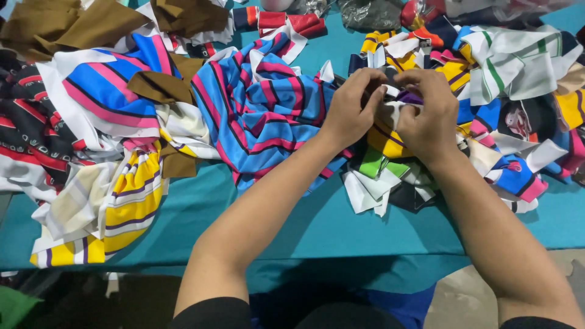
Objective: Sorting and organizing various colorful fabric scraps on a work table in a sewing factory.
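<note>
A small white and purple fabric piece (399, 105), pinched between both hands just above the middle of the tabletop (341, 225). Left hand (352, 108) closed on the near-left edge of the piece, fingers curled over it; right hand (428, 116) closed on the other edge, thumb pressed down, so both grasping the same scrap, knuckles almost touching. Directly under the hands, a loose heap of small scraps (390, 173) in yellow, green, white and black, some hanging toward the front edge. Just left of the left hand, a large blue cloth with pink and black stripes (262, 109), touching the wrist. Further left, a yellow and white striped piece (125, 207) and a dark red-black cloth (27, 131); beyond these, brown pieces (67, 24) at the far side. Right of the right hand, a white piece with green stripes (518, 64) and more mixed scraps, very close together. Possible trouble from here, as a judgement: with so little cloth in the grip, an easy slip out of the fingers and a loss among the similar scraps below; also, by a pull too strong, neighbouring pieces dragged along or pushed off the front edge, because the heap is loose and tangled.
</note>
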